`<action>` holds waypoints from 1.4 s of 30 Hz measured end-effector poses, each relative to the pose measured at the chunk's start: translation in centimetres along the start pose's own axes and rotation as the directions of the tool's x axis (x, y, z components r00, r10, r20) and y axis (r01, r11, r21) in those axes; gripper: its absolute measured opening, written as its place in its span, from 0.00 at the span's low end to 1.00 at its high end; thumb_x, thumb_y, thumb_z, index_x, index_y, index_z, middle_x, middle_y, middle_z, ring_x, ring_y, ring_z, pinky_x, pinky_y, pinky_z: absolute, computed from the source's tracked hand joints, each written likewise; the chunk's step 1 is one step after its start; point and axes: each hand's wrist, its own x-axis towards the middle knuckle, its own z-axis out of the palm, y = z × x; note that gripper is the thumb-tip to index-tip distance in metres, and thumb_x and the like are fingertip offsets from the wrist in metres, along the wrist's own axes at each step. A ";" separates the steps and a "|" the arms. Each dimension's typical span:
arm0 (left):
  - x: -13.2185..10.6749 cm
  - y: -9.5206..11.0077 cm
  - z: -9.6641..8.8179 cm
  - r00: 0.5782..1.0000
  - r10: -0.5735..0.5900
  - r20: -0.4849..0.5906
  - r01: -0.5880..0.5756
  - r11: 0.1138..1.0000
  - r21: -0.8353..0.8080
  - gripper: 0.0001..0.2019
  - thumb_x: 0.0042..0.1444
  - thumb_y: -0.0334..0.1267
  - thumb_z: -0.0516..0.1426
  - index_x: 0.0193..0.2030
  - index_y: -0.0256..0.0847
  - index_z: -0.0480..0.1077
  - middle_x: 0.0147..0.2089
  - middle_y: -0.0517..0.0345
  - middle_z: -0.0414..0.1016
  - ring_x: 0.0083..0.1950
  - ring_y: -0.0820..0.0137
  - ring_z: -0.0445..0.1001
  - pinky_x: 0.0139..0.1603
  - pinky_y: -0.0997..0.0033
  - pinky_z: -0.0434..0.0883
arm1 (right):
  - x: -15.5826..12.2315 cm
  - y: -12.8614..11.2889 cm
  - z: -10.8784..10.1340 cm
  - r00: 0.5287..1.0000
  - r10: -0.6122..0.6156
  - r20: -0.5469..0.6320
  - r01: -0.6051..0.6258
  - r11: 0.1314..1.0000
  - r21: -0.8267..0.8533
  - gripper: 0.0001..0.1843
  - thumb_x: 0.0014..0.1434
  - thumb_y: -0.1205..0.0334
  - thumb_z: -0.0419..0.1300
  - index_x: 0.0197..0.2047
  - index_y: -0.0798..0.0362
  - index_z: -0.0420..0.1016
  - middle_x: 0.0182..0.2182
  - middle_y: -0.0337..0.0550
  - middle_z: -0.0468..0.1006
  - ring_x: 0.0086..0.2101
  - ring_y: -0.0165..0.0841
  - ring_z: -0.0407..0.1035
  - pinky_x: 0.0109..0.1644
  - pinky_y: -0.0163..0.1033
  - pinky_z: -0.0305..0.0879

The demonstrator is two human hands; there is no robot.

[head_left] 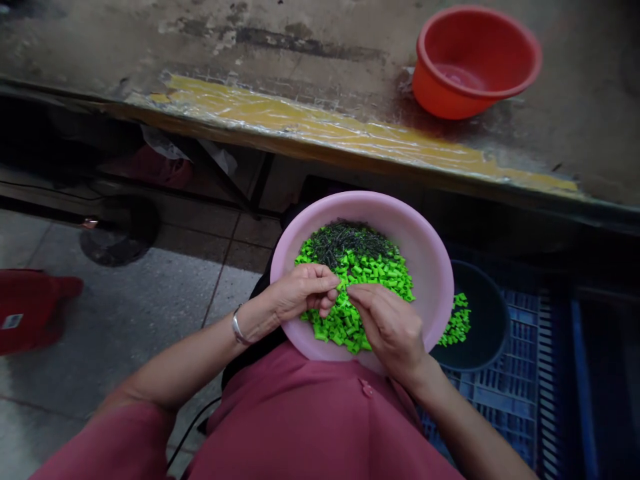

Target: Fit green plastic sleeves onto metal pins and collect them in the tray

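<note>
A pink bowl (430, 267) rests on my lap, filled with small bright green plastic pieces (373, 270) and a heap of thin dark metal pieces (347, 240) at its far side. My left hand (303, 293) hovers over the green pieces with its fingers curled and pinched together. My right hand (387, 323) meets it from the right, fingers pinched too. The fingertips of both hands almost touch above the pile. What they pinch is too small to make out.
A dark bowl (483, 320) holding some green pieces stands to the right on a blue plastic crate (520, 387). A red basin (475, 60) sits on the worn workbench (300, 67) ahead. A red object (30, 307) lies on the floor at left.
</note>
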 end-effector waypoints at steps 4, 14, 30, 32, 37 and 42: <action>0.0 -0.2 0.2 0.999 -0.042 0.021 0.042 0.999 -0.009 0.16 0.48 0.42 0.68 0.27 0.35 0.67 0.24 0.63 0.70 0.21 0.79 0.67 0.19 0.78 0.68 | -0.3 0.8 -0.5 0.982 -0.171 0.080 0.186 0.953 -0.238 0.14 0.63 0.75 0.53 0.50 0.59 0.73 0.41 0.56 0.80 0.42 0.41 0.74 0.44 0.47 0.75; -0.1 -1.4 1.4 0.995 0.073 -0.075 -0.077 0.995 -0.062 0.19 0.47 0.45 0.69 0.28 0.36 0.65 0.24 0.63 0.70 0.22 0.78 0.67 0.21 0.78 0.70 | -0.2 0.2 0.9 0.988 -0.152 0.038 0.156 0.919 -0.361 0.12 0.65 0.73 0.50 0.47 0.56 0.71 0.34 0.52 0.77 0.35 0.39 0.70 0.39 0.43 0.70; -0.4 -2.6 3.0 0.934 0.334 -0.126 -0.318 0.939 0.130 0.13 0.53 0.43 0.64 0.32 0.37 0.68 0.24 0.62 0.72 0.23 0.74 0.72 0.24 0.73 0.73 | 0.3 -0.5 0.4 1.000 0.012 0.026 -0.006 0.975 -0.220 0.11 0.65 0.72 0.50 0.31 0.51 0.63 0.26 0.42 0.66 0.28 0.34 0.61 0.33 0.39 0.57; -0.6 -2.3 3.1 0.919 0.377 -0.112 -0.343 0.908 0.239 0.10 0.55 0.40 0.62 0.33 0.37 0.68 0.24 0.61 0.73 0.23 0.73 0.73 0.26 0.72 0.73 | 0.3 -0.6 0.2 0.998 0.061 0.027 -0.057 0.992 -0.110 0.12 0.66 0.72 0.50 0.31 0.51 0.62 0.26 0.40 0.65 0.27 0.31 0.60 0.32 0.38 0.56; -1.2 -2.7 3.1 0.818 0.574 -0.031 -0.477 0.709 0.519 0.03 0.56 0.32 0.60 0.32 0.38 0.70 0.27 0.60 0.73 0.27 0.74 0.73 0.30 0.74 0.73 | -0.3 -0.9 0.3 0.989 0.149 0.016 -0.150 0.987 0.059 0.13 0.68 0.70 0.49 0.30 0.51 0.61 0.25 0.36 0.63 0.25 0.28 0.59 0.31 0.36 0.55; -1.8 -3.5 3.2 0.719 0.692 0.059 -0.550 0.516 0.656 0.01 0.56 0.31 0.59 0.33 0.37 0.71 0.32 0.57 0.75 0.30 0.74 0.73 0.31 0.75 0.73 | -1.2 -0.8 0.6 0.989 0.146 0.012 -0.147 0.981 0.126 0.15 0.69 0.70 0.49 0.29 0.51 0.60 0.24 0.35 0.60 0.24 0.28 0.58 0.30 0.36 0.54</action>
